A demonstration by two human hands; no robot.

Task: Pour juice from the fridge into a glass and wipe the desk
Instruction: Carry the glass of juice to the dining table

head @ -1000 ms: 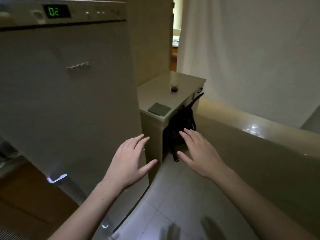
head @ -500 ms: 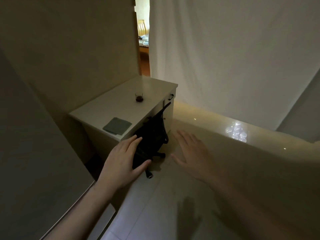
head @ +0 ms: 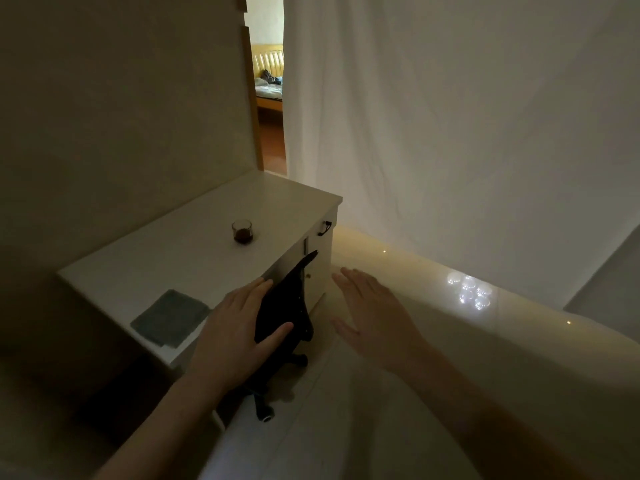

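A small clear glass with dark juice in its bottom stands on the white desk, toward its far half. A folded grey cloth lies flat near the desk's front corner. My left hand hovers open, fingers spread, over the desk's front edge just right of the cloth, holding nothing. My right hand is open too, held over the floor to the right of the desk. The fridge is out of view.
A black wheeled office chair is tucked under the desk, its castor on the pale tiled floor. A white curtain hangs behind and to the right. A doorway at the back shows a bed.
My view has swung right, away from the fridge, which has left the frame. The desk, glass and cloth are closer. Both hands stay open and have come forward toward the desk.
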